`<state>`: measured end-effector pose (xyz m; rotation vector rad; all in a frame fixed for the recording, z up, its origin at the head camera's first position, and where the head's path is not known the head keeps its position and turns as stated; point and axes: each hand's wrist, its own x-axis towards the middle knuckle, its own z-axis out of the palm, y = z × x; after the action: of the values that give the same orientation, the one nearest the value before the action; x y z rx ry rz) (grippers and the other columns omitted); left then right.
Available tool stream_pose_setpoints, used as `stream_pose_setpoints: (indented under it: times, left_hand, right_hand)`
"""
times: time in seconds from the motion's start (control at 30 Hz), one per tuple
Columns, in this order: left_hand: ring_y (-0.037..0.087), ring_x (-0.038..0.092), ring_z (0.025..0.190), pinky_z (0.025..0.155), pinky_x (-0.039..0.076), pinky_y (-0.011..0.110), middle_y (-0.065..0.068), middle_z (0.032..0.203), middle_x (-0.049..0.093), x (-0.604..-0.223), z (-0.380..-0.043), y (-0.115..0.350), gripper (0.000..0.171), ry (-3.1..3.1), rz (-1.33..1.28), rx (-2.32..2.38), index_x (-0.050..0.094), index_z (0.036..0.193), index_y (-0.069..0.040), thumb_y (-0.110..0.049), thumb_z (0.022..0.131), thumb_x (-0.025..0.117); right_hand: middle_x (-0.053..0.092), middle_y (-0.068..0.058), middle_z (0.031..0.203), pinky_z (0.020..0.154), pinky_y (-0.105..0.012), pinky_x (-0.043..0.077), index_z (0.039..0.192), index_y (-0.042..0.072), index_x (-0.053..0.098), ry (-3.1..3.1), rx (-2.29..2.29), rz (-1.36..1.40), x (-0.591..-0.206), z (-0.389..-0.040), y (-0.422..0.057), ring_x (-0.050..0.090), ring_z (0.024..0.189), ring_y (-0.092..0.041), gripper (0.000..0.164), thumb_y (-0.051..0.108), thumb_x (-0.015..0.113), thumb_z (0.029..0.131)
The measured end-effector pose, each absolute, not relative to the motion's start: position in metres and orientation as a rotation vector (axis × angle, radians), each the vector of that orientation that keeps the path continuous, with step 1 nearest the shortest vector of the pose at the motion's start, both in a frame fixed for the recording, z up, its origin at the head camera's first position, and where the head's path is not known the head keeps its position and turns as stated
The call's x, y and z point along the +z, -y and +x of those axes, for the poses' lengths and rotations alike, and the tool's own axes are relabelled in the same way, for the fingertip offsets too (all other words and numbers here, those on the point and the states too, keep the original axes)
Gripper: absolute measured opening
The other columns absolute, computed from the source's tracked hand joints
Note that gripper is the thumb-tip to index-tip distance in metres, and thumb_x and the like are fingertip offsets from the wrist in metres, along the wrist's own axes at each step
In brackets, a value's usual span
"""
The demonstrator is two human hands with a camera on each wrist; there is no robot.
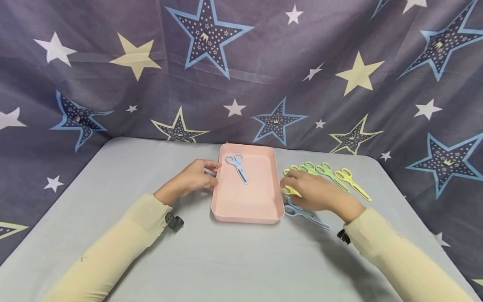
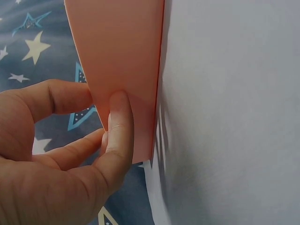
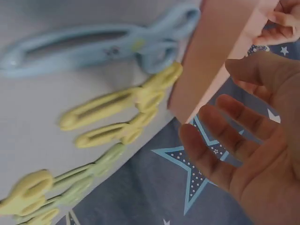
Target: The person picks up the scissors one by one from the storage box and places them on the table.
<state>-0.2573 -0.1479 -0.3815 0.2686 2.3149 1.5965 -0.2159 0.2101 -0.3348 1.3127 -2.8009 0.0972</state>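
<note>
A pink tray [image 1: 247,209] stands on the table, with blue scissors [image 1: 241,170] lying inside near its far left corner. My left hand [image 1: 194,176] pinches the tray's left wall, one digit against the outside and others at the rim, as the left wrist view shows. Beside the tray's right wall, my right hand [image 1: 311,191] hovers over a row of scissors, fingers loosely bent and holding nothing. Nearest in the row are blue scissors [image 3: 93,49]; yellow scissors [image 3: 103,108] and green scissors [image 3: 75,192] follow. The right hand partly hides several of them in the head view.
At the row's right end lie more yellow scissors [image 1: 352,183]. The grey table [image 1: 226,264] meets a dark star-patterned cloth [image 1: 241,75] along its back edge.
</note>
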Motion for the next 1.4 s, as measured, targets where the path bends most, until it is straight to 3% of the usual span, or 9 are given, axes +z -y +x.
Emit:
stream_pose_setpoints:
  times: [0.27,0.5,0.77,1.13,1.4]
  left_hand:
    - [0.022,0.065,0.088,0.081,0.062,0.032,0.027,0.132,0.050,-0.383,-0.258,0.148,0.071,-2.306,0.261,1.602,0.048,0.146,0.008,0.007,0.077,0.061]
    - [0.021,0.065,0.087,0.081,0.062,0.031,0.027,0.132,0.049,-0.383,-0.258,0.148,0.071,-2.296,0.274,1.613,0.048,0.146,0.009,0.007,0.077,0.061]
    - [0.021,0.065,0.088,0.081,0.062,0.030,0.027,0.132,0.050,-0.383,-0.258,0.149,0.071,-2.297,0.269,1.610,0.048,0.146,0.009,0.007,0.077,0.061]
    - [0.022,0.065,0.090,0.080,0.062,0.030,0.028,0.132,0.049,-0.381,-0.257,0.149,0.069,-2.284,0.273,1.624,0.048,0.146,0.009,0.007,0.077,0.061]
    - [0.025,0.067,0.092,0.081,0.062,0.030,0.027,0.132,0.049,-0.380,-0.257,0.148,0.070,-2.268,0.271,1.626,0.047,0.146,0.009,0.007,0.078,0.061]
  right_hand:
    - [0.064,-0.006,0.113,0.077,-0.042,0.057,0.121,0.011,0.068,2.819,0.088,1.263,-0.321,-0.245,-0.180,0.061,0.095,-0.025,0.032,0.011,0.072,0.089]
    - [0.063,-0.002,0.124,0.097,-0.049,0.051,0.127,0.017,0.067,2.874,-0.037,1.212,-0.322,-0.268,-0.148,0.057,0.111,-0.026,0.033,0.023,0.071,0.095]
    - [0.058,-0.003,0.138,0.097,-0.052,0.045,0.133,0.017,0.066,2.909,-0.035,1.211,-0.324,-0.288,-0.121,0.050,0.121,-0.028,0.042,0.030,0.070,0.093]
    - [0.056,-0.003,0.137,0.107,-0.058,0.041,0.139,0.018,0.061,2.998,-0.046,1.172,-0.324,-0.305,-0.090,0.051,0.125,-0.029,0.048,0.032,0.069,0.094]
    - [0.057,-0.002,0.127,0.101,-0.051,0.048,0.141,0.022,0.059,3.106,-0.115,1.047,-0.329,-0.311,-0.071,0.054,0.117,-0.026,0.048,0.036,0.068,0.096]
